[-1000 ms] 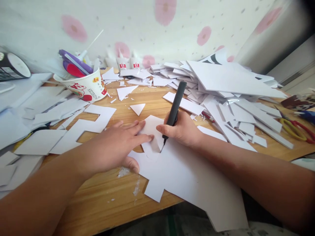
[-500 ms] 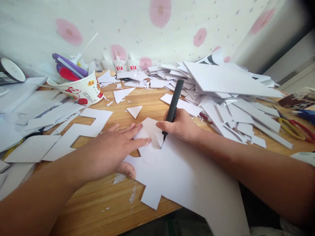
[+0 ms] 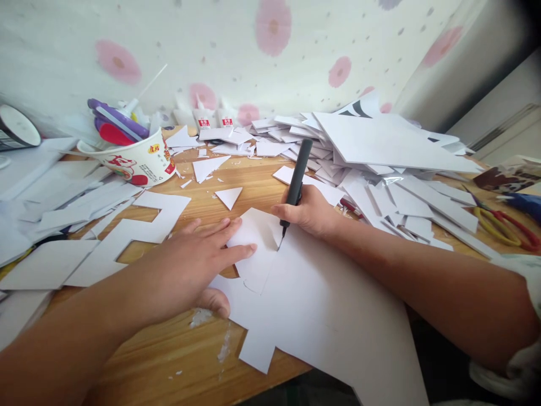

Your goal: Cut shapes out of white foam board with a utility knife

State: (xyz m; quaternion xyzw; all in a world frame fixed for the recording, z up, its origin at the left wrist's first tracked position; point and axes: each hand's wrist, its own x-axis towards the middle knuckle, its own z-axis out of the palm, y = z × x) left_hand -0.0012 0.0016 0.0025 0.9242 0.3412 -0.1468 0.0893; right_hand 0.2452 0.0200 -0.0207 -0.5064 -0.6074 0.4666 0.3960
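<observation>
My right hand (image 3: 310, 211) is closed around a black pen-shaped cutter (image 3: 299, 172), held upright with a slight tilt. Its thin dark tip meets a large white foam board (image 3: 333, 299) along a thin line running towards me. To the left of the tip, my left hand (image 3: 198, 259) lies flat with fingers spread, its fingertips pressing on a pointed section of the board (image 3: 253, 228). The thumb rests near a notch in the board's left edge. A short curved mark shows on the surface below the fingers. The board's near part hangs past the table edge.
Around the work lie a small white triangle (image 3: 229, 197), a notched white piece (image 3: 141, 228) and a heap of offcuts (image 3: 397, 138). A paper cup of tools (image 3: 141, 160) stands back left, glue bottles (image 3: 204, 118) by the wall, scissors (image 3: 502, 225) at right.
The cutter's tip has moved a little away from me along the line, leaving more of it visible behind. The view has shifted slightly; my left hand stays on the board.
</observation>
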